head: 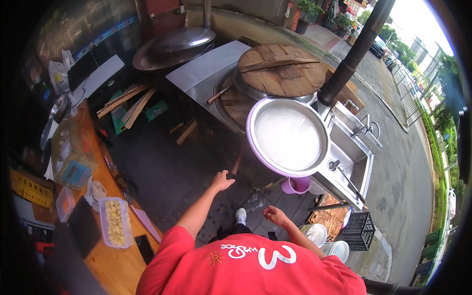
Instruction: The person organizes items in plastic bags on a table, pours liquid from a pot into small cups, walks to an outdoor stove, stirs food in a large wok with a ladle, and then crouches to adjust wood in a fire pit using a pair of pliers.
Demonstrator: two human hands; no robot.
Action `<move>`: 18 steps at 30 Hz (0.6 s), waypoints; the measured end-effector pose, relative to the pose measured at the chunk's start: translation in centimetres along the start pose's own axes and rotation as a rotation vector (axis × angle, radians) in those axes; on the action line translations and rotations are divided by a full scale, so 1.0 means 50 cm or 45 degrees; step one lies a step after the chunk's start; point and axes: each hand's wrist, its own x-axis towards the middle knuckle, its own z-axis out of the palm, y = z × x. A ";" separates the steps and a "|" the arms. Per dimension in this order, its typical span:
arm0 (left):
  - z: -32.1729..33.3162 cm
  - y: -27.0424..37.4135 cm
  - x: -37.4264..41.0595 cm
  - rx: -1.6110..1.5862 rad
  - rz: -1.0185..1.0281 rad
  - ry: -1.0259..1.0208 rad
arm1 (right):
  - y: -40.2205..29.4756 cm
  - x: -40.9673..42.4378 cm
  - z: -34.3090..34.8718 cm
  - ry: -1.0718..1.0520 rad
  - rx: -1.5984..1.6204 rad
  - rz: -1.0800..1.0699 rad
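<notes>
My left hand (222,181) reaches forward over the dark floor, thumb and fingers apart. Its fingertips are beside the lower end of a brown wooden handle (238,161); whether they touch it I cannot tell. My right hand (274,215) hangs in front of my body, its fingers loosely curled, and no object shows in it. Ahead of both hands stands a wide metal basin (287,138) with whitish, bright contents and a lilac rim around it. Behind it a round wooden lid (282,70) with a wooden bar covers a large pot. Another wooden-handled tool (219,94) rests on the stove.
A steel sink (350,155) stands at the right, with a purple bucket (296,185) below. Lidded tubs (315,234) and a black crate (357,230) sit lower right. On the left wooden counter (107,271) are a plastic box of pale yellow pieces (117,223) and a phone (144,249). Firewood (127,101) lies beyond.
</notes>
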 end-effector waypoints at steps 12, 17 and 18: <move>0.136 0.035 0.316 -0.668 -0.259 0.046 | -0.046 0.085 -0.062 -0.062 -0.708 -0.159; 0.054 0.040 0.237 -0.588 -0.174 0.212 | -0.033 0.081 -0.055 -0.044 -0.714 -0.115; 0.037 0.011 0.225 -0.521 -0.171 0.223 | -0.032 0.086 -0.048 -0.036 -0.726 -0.147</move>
